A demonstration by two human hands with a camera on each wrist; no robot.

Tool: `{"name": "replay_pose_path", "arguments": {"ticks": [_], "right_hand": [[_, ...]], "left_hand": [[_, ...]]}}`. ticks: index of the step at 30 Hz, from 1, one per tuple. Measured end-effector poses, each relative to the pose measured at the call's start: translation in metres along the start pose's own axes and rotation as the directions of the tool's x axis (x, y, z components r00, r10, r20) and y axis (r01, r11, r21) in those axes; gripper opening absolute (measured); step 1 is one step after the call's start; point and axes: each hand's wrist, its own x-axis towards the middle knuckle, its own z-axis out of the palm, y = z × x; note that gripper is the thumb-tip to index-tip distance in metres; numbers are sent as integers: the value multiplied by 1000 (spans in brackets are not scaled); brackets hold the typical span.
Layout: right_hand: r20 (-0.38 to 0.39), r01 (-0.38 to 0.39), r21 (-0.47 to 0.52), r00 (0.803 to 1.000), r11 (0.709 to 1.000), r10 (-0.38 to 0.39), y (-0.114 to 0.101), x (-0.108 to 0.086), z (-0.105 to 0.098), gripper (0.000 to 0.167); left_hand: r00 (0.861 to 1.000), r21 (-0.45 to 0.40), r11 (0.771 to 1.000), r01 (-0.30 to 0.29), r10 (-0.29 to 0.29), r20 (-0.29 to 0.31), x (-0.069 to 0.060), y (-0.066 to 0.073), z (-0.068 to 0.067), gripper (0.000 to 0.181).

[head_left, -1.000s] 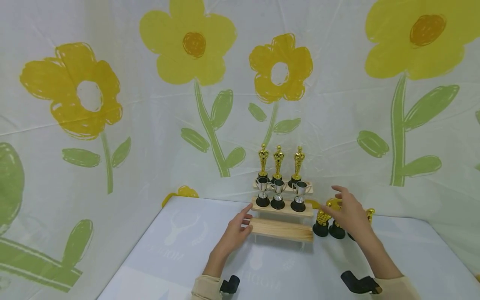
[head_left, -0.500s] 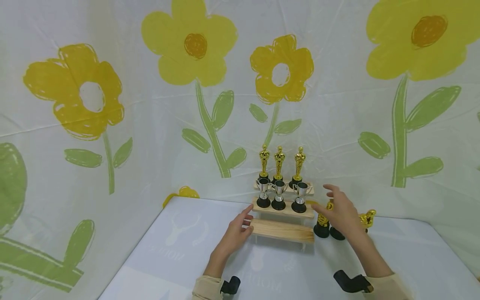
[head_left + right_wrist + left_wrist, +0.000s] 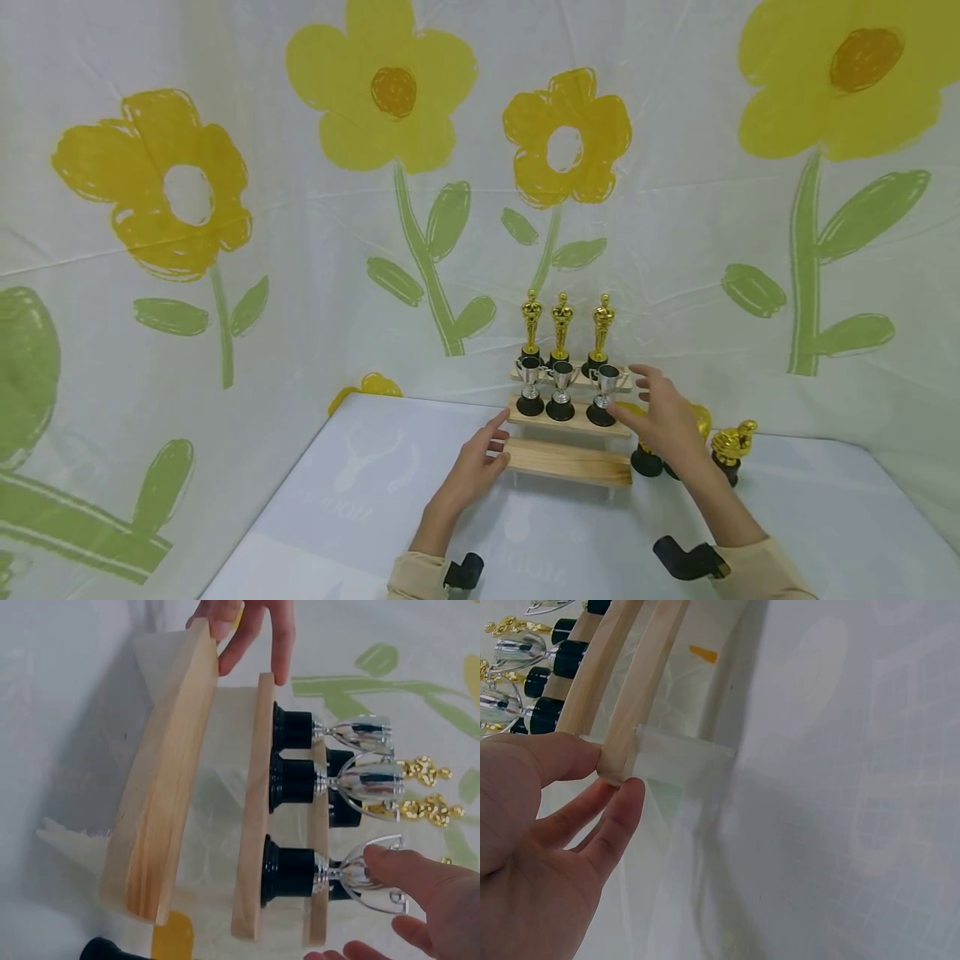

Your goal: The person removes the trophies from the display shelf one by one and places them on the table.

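Note:
My left hand [image 3: 474, 467] holds the left end of a tiered wooden display stand [image 3: 566, 462], its digits on both sides of the lowest board's end in the left wrist view. Three silver trophy cups with black bases stand upright on the middle board. My right hand [image 3: 663, 421], fingers spread, is at the stand's right side. Its thumb overlaps the rightmost silver cup [image 3: 356, 874] in the right wrist view; whether it touches I cannot tell. Three gold figurines [image 3: 562, 329] stand on the top board, partly behind the cups.
Several gold trophies on black bases stand right of the stand, partly behind my right hand; one gold trophy [image 3: 731, 446] shows whole. The white table [image 3: 360, 500] meets a flower-printed cloth [image 3: 660, 233] at the back.
My right hand has moved left, from over the gold trophies to the rightmost silver cup, uncovering the gold trophy at far right. The left hand stays on the stand.

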Motion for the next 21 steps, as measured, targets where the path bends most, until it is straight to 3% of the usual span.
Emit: {"name": "replay_pose_path", "arguments": {"ticks": [12,21], "right_hand": [[-13,69,63,998,996,-68,-8,11,13,73],[-90,66,81,994,994,-59,-5,15,32,70]], "left_hand": [[1000,-2,1000,1,-1,-1,2,0,1,67],[1000,1,1000,6,-6,1,1,0,1,67]]}}
